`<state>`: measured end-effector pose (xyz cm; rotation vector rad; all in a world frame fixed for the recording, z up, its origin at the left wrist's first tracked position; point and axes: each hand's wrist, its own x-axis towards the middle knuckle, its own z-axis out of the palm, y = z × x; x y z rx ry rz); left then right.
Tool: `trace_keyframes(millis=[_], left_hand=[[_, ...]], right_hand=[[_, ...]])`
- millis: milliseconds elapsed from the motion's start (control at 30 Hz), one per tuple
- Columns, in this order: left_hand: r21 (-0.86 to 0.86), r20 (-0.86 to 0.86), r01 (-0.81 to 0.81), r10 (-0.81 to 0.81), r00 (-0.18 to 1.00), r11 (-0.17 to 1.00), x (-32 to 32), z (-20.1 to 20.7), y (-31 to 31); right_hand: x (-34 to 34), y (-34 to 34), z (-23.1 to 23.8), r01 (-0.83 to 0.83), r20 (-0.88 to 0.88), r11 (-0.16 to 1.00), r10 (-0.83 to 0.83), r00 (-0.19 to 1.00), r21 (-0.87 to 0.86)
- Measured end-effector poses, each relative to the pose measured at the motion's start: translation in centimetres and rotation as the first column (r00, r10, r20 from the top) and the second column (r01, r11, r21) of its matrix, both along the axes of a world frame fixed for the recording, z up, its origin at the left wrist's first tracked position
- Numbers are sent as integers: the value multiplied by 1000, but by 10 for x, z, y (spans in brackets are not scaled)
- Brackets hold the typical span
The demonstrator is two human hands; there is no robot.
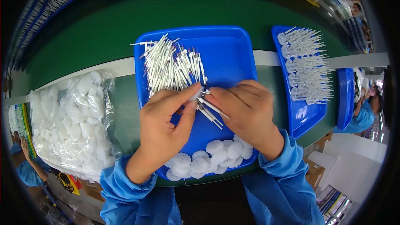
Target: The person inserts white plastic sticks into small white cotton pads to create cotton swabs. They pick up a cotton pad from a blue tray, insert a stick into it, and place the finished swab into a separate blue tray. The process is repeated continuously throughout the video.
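Over the middle of a blue tray [231, 35] my two hands meet. Between its thumb and forefinger, my left hand [162, 118] pinches a small translucent white disc [196, 94]. Curled fingers of my right hand [246, 107] grip several thin white sticks [211, 116], whose ends point down toward the tray floor. One stick tip appears to touch or nearly touch the disc; the exact contact is hidden by my fingertips. A heap of white sticks [166, 66] with dark reddish tips fills the tray's far left. Loose white discs [200, 164] lie along its near edge.
To the left, a clear plastic bag [73, 121] bulges with white discs. A second blue tray [306, 121] on the right holds rows of discs with sticks attached. Another blue tray [345, 98] stands farther right. Co-workers' blue sleeves [31, 171] show at both sides.
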<state>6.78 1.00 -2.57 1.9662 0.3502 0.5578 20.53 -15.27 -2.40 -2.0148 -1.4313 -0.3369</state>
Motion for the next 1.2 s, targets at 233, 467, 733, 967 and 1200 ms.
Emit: trace_keyframes(millis=[233,467,733,967,1200], left_hand=[[186,0,63,-64,998,981,-3,3,3],[-196,3,114,-115,993,974,1,-2,9],[238,128,42,-74,989,970,5,3,8],[226,137,80,-113,984,971,7,8,8],[286,171,61,-114,979,956,6,4,9]], right_hand=[[3,1,-4,-82,44,996,81,996,18],[8,-7,6,-69,-80,997,70,994,24],[9,-4,7,-111,-788,973,229,571,203],[3,-6,3,-4,-938,971,233,257,240],[3,-3,6,-60,-890,969,243,385,238]])
